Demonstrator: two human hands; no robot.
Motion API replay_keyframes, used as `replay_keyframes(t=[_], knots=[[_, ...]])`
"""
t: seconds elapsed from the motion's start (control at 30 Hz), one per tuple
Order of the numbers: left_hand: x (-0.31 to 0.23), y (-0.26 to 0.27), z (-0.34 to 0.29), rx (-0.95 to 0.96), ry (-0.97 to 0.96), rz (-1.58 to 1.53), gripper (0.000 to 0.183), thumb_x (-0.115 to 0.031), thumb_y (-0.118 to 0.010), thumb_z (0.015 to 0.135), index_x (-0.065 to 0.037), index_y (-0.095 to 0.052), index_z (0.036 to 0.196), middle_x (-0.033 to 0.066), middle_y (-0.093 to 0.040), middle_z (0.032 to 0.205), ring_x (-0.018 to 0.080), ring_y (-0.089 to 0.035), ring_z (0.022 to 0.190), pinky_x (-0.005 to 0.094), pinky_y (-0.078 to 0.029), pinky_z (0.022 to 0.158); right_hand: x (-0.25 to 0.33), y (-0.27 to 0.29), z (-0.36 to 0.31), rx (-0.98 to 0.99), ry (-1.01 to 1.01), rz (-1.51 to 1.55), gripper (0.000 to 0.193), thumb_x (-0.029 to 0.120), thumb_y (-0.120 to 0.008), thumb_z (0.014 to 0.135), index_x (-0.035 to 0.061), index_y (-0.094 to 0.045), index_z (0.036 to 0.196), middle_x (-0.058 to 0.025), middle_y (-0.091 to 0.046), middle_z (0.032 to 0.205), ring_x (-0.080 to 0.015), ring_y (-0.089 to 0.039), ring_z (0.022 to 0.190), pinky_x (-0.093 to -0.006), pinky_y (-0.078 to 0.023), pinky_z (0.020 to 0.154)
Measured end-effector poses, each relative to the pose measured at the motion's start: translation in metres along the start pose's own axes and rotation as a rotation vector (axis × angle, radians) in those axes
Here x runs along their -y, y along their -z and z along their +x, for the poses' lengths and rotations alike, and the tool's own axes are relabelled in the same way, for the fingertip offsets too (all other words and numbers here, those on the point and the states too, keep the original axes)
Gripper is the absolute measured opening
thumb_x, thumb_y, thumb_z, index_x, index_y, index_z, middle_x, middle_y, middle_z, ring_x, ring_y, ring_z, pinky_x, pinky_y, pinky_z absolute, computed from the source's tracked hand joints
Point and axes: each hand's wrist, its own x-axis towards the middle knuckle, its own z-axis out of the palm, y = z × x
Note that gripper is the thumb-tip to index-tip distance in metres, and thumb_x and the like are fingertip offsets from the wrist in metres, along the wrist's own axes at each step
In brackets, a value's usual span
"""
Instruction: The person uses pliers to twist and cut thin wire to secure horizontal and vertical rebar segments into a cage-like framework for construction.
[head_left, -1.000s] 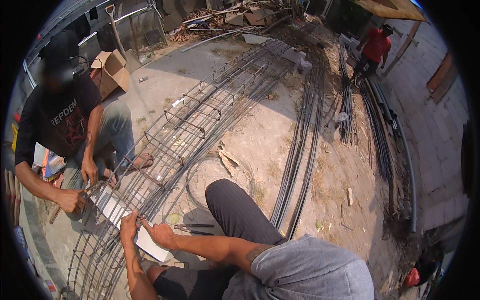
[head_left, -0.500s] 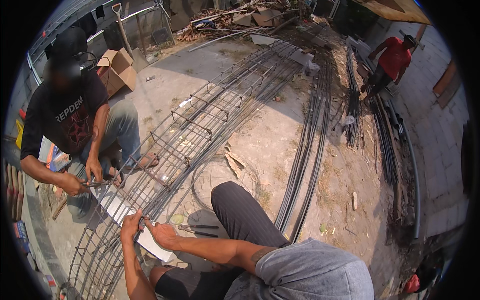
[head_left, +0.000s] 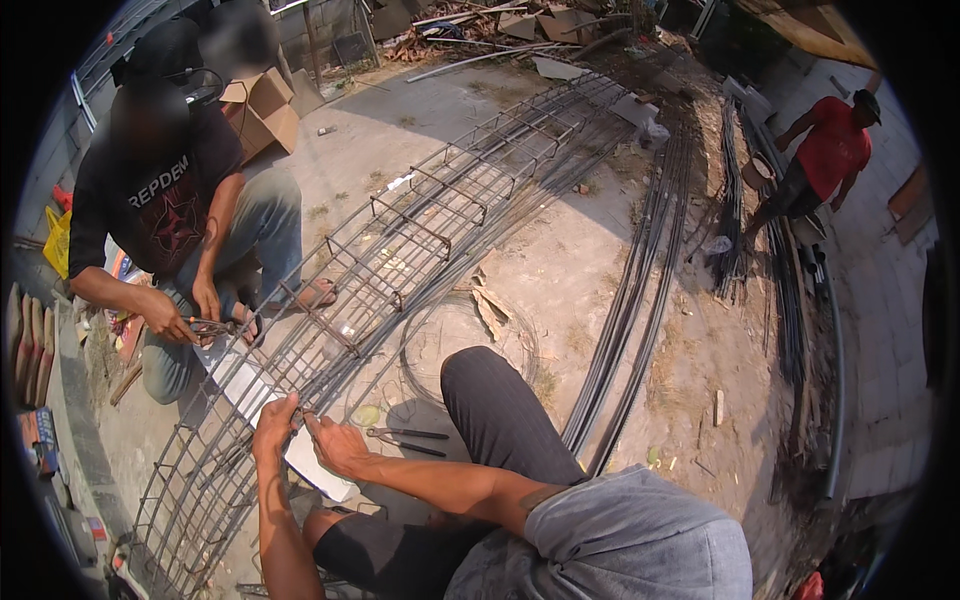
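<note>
A long rebar cage (head_left: pixel 420 240) runs diagonally from the lower left to the far right. At its near edge, my left hand (head_left: pixel 274 428) is closed around a bar. My right hand (head_left: pixel 337 445) meets it there with its fingers pinched together at the same joint; whatever is between them is too small to make out. Under this part of the cage lies a white board (head_left: pixel 318 472). A pair of pincers (head_left: pixel 410 440) with dark handles rests on the ground just right of my right hand.
Across the cage a crouching co-worker (head_left: pixel 165 230) holds pincers (head_left: pixel 208 327) near the bars. Coiled wire (head_left: pixel 470 345) lies beyond my knee. Long loose rebars (head_left: pixel 630 300) stretch along the right. Another person in red (head_left: pixel 835 150) stands by a block wall (head_left: pixel 885 330).
The view has shifted, so the scene sits farther right. My hands remain together at the same joint, fingers slightly changed. The person in red has turned and is bending less.
</note>
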Motion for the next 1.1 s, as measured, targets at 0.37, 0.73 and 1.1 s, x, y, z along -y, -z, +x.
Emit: replay_keyframes(t=[0.37,0.73,1.1], knots=[[-0.014,-0.016,0.003,-0.094,-0.016,-0.167,0.047,-0.050,-0.073,0.087,-0.003,-0.072,0.091,-0.0003,-0.068,0.077,0.0072,-0.061,0.061,0.0226,-0.037,0.051,0.015,-0.018,0.005,-0.034,-0.680,1.159,0.043,0.009,-0.063,0.092,0.0010,-0.058,0.134,-0.0057,-0.069,0.085,-0.0100,-0.057,0.057,-0.0257,-0.047,0.049],[-0.012,-0.022,0.016,-0.115,0.043,-0.046,0.055,-0.054,-0.077,0.081,-0.001,-0.074,0.096,0.0060,-0.068,0.077,0.0139,-0.062,0.065,0.0301,-0.051,0.058,-0.005,-0.005,0.033,0.356,-0.580,1.121,0.029,0.015,-0.055,0.099,0.0090,-0.063,0.127,-0.0033,-0.067,0.090,-0.0130,-0.066,0.069,-0.0248,-0.050,0.050],[-0.005,-0.022,-0.010,-0.363,0.021,0.091,0.046,-0.053,-0.077,0.074,-0.012,-0.079,0.096,0.0105,-0.073,0.079,0.0240,-0.070,0.077,0.0382,-0.053,0.072,0.052,0.090,0.090,-0.007,0.155,0.194,0.030,0.022,-0.060,0.091,-0.0016,-0.073,0.106,-0.0261,-0.071,0.094,-0.0374,-0.072,0.090,-0.0425,-0.055,0.078]])
